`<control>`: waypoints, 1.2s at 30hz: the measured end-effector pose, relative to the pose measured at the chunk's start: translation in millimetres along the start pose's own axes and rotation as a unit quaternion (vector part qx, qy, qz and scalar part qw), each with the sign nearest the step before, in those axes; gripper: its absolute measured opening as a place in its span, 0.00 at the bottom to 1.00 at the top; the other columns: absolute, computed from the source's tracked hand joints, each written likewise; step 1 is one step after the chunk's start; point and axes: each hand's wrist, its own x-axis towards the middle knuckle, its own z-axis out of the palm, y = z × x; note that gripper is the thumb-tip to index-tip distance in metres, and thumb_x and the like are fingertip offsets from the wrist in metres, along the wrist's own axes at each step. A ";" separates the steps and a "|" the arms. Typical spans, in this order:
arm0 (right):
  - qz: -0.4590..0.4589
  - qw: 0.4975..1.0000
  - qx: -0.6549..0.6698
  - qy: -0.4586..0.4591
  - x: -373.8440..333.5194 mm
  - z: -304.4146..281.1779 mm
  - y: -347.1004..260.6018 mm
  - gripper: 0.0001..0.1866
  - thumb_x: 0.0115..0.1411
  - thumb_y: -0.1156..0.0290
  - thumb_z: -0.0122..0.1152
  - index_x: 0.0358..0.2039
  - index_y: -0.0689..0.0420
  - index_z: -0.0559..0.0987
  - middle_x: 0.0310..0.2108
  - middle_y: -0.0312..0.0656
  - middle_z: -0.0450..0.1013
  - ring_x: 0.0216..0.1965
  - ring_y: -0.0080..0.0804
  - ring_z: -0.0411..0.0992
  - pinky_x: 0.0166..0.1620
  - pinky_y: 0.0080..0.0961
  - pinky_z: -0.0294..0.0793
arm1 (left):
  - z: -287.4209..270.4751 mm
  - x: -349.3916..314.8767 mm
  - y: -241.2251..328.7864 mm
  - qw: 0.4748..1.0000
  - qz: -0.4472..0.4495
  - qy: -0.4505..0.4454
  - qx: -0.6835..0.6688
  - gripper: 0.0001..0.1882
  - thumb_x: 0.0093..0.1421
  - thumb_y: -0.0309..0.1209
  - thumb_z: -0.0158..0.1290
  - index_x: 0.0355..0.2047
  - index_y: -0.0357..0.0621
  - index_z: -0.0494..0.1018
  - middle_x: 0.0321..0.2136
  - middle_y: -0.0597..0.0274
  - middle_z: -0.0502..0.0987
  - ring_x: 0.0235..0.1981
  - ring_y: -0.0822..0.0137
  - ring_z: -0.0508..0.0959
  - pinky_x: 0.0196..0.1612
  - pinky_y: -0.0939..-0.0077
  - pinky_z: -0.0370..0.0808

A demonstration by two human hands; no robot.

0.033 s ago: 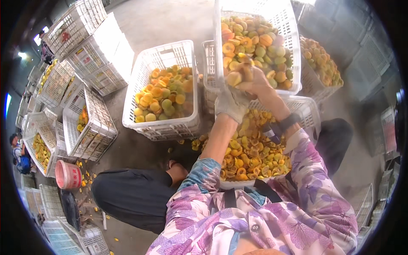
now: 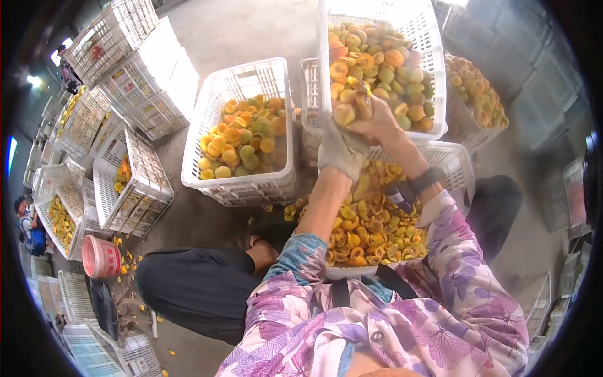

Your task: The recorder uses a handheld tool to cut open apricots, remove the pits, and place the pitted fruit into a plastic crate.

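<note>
Grey floor (image 2: 251,25) surrounds cut pieces (image 2: 357,252), seemingly done, and whole fruit (image 2: 416,114) remaining; left grip (image 2: 342,149) clasps one, right grip (image 2: 384,127) unclear.

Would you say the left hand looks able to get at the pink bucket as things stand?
Probably not: the gloved left hand is at the white fruit crate in front, and the pink bucket stands well off to the left, beyond the bent left leg.
</note>
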 end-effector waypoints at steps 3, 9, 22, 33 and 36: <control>-0.027 0.993 -0.112 0.022 0.5 12.9 -14.1 0.18 0.47 0.73 0.66 0.39 0.59 0.73 0.20 0.30 0.66 0.15 0.15 0.60 0.16 0.17 0.57 | 5.5 -0.2 15.2 1.000 0.020 0.007 0.011 0.22 0.68 0.48 0.39 0.52 0.45 0.64 0.47 0.56 0.70 0.46 0.62 0.73 0.48 0.68 0.75; -0.120 0.954 -0.177 0.210 -25.8 2.5 -21.4 0.13 0.52 0.72 0.62 0.38 0.60 0.74 0.18 0.30 0.64 0.15 0.16 0.60 0.17 0.18 0.56 | 47.4 -27.8 21.4 0.986 0.139 0.091 0.034 0.19 0.69 0.44 0.40 0.50 0.43 0.65 0.41 0.54 0.73 0.39 0.60 0.77 0.39 0.63 0.79; -0.216 0.913 -0.321 0.131 -35.1 -3.5 -25.3 0.27 0.44 0.77 0.66 0.48 0.60 0.73 0.28 0.45 0.70 0.28 0.37 0.66 0.36 0.31 0.69 | 37.9 -28.0 17.1 0.936 0.104 -0.014 0.337 0.17 0.67 0.43 0.45 0.47 0.45 0.70 0.38 0.65 0.72 0.37 0.75 0.73 0.36 0.83 0.73; 0.038 0.948 0.304 0.093 -42.7 2.0 -12.4 0.16 0.52 0.74 0.65 0.41 0.62 0.75 0.21 0.33 0.67 0.19 0.15 0.63 0.19 0.16 0.60 | -5.3 8.5 -0.1 0.949 0.079 -0.066 0.298 0.17 0.61 0.31 0.55 0.50 0.42 0.72 0.38 0.66 0.77 0.36 0.76 0.74 0.39 0.85 0.73; 0.017 0.960 0.252 0.124 -40.0 6.0 -6.9 0.15 0.53 0.73 0.66 0.40 0.63 0.75 0.19 0.30 0.66 0.15 0.13 0.59 0.16 0.14 0.57 | 1.9 2.5 0.4 0.973 0.010 -0.017 0.231 0.15 0.61 0.30 0.55 0.48 0.42 0.73 0.39 0.64 0.77 0.37 0.74 0.75 0.39 0.83 0.74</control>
